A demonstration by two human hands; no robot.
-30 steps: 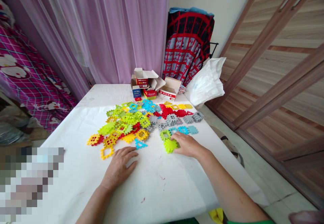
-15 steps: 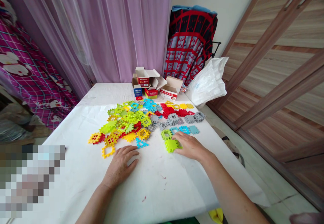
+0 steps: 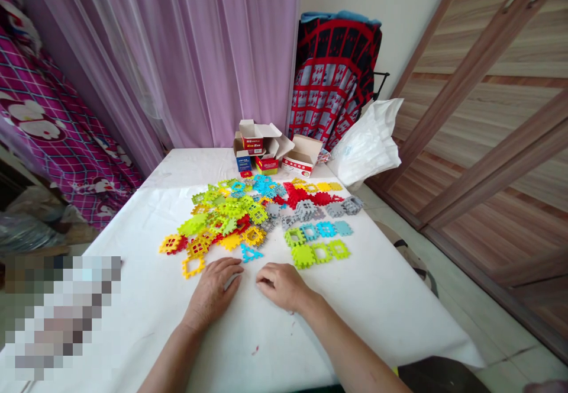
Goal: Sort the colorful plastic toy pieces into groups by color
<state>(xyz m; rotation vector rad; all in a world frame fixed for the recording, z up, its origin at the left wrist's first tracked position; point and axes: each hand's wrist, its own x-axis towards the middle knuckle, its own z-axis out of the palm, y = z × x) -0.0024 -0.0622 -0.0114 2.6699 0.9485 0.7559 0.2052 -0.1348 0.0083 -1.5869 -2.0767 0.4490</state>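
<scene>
While both hands rest on the white-covered worktop point(image 3: 248, 328), the blue, hollow triangular plastic piece with toothed edges point(image 3: 254, 256) lies flat just beyond them. On that triangle's near left, the left hand point(image 3: 216, 289) lies palm down, thumb apart from loosely stretched fingers, gripping nothing I can see; whether a fingertip touches the piece I can't tell. On its near right, the right hand point(image 3: 283, 286) curls its fingers inward, and what they may hide I cannot say. Beyond the triangle spreads the mixed heap of bright toothed plastic tiles point(image 3: 228, 208); to its right sit the lime-green square plastic tiles point(image 3: 303, 256). I'd judge the triangle light, stiff, slightly slick and hardly fragile, best pinched across two outer edges, where the teeth should give purchase.
</scene>
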